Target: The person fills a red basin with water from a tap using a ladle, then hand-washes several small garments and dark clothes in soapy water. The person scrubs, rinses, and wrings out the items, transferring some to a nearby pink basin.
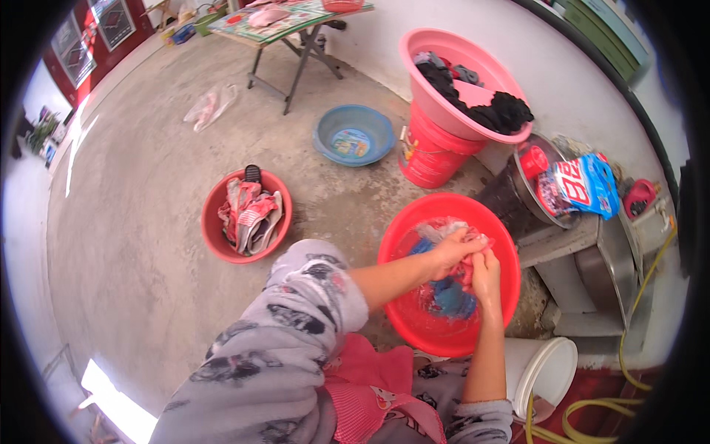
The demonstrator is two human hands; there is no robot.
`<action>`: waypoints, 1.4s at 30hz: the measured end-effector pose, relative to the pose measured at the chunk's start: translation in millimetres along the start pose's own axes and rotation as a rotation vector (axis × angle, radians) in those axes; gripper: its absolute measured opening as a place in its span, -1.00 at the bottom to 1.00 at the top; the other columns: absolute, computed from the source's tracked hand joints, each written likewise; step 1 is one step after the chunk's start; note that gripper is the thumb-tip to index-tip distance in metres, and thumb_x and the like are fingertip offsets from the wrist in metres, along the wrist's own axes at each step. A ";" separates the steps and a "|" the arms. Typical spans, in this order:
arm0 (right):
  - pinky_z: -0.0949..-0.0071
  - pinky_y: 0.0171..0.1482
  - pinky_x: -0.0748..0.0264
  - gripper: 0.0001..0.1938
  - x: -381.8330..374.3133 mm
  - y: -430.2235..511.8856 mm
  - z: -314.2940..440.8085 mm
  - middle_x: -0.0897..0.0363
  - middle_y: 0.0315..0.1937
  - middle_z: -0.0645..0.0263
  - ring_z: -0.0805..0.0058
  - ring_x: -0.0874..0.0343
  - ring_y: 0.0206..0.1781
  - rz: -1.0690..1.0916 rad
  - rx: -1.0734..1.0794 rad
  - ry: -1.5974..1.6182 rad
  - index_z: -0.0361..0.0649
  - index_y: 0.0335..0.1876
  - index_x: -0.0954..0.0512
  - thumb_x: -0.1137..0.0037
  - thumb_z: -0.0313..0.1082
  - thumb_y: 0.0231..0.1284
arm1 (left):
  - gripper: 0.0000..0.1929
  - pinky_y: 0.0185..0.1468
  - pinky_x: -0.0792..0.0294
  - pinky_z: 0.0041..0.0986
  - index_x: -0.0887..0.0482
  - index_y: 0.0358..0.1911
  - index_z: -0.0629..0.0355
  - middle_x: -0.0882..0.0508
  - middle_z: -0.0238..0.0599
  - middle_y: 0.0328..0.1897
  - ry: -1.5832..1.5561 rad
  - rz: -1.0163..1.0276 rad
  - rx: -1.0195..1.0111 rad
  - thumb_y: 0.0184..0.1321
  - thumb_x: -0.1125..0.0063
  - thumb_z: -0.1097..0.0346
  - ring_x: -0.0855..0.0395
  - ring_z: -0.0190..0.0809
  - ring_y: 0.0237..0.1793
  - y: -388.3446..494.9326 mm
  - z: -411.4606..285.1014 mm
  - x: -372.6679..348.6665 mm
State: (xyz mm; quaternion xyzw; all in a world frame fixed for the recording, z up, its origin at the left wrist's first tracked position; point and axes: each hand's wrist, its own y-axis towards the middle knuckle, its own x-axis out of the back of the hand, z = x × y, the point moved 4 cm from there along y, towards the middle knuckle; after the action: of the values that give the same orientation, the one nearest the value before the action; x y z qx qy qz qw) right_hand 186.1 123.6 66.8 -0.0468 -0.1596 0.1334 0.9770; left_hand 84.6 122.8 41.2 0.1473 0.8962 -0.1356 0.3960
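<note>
A red plastic basin (505, 244) of water stands on the floor before me, with wet laundry in it. My left hand (456, 252) grips a bunched pink-and-white cloth (465, 274) over the basin. Close beside it, my right hand (486, 276) has hold of the same cloth, its lower folds partly hidden behind my fingers. A soaked blue cloth (454, 301) lies in the water below my hands. Some pale fabric (435, 230) shows near the far side of the basin.
Left of me sits a smaller basin (209, 230) holding cloths and shoes. Beyond are a blue basin (355, 161) and a pink tub (513, 91) of dark clothes on a red bucket (430, 161). At right are a detergent bag (596, 186), white bucket (546, 377) and yellow hose (588, 408).
</note>
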 end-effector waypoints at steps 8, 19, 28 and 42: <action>0.21 0.12 -0.37 -0.47 22.7 -0.7 -4.6 -0.23 0.21 0.16 0.30 -0.36 0.12 -0.158 -0.034 0.434 -0.09 0.26 -0.19 0.12 0.02 0.30 | -0.74 -0.16 -0.42 -0.51 -0.45 -0.11 0.18 -0.56 -0.33 -0.22 -0.161 -0.444 -0.338 0.19 -0.13 0.27 -0.51 -0.40 -0.19 24.3 -5.0 -7.1; 0.39 -0.06 -0.44 -0.56 5.9 -10.9 -18.4 -0.37 0.07 0.29 0.37 -0.41 -0.02 0.249 -0.330 1.190 -0.06 0.20 -0.29 0.08 -0.05 0.30 | -0.58 0.01 -0.34 -0.22 -0.39 0.01 0.22 -0.59 -0.03 -0.22 1.216 -0.050 -0.272 0.28 0.16 0.02 -0.54 0.00 -0.09 25.9 -23.0 -19.3; 0.76 -0.61 -0.14 -0.73 -25.9 -34.2 -3.3 -0.41 -0.34 0.40 0.70 -0.25 -0.50 0.562 -0.476 1.197 -0.09 -0.06 -0.40 -0.10 -0.19 0.20 | -0.62 0.03 -0.36 -0.50 -0.44 0.08 0.23 -0.51 -0.29 -0.20 0.277 0.479 0.150 0.20 -0.08 0.30 -0.51 -0.26 -0.04 -6.2 -44.1 -26.7; 0.67 -0.72 -0.06 -0.91 -41.8 -25.8 -19.0 -0.31 -0.64 0.39 0.65 -0.26 -0.68 0.105 -0.363 0.418 -0.15 -0.30 -0.39 0.00 -0.40 0.09 | -0.77 -0.57 -0.27 -0.52 -0.52 -0.49 0.25 -0.47 -0.35 -0.66 0.655 -0.124 0.049 0.23 0.00 0.25 -0.38 -0.40 -0.71 16.3 -8.7 -3.1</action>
State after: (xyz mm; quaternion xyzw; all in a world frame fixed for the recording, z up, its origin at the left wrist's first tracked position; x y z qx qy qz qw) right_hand 160.5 86.4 39.8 -0.2558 0.0266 0.1403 0.9561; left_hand 86.8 140.4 47.2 0.1375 0.9796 -0.1264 0.0741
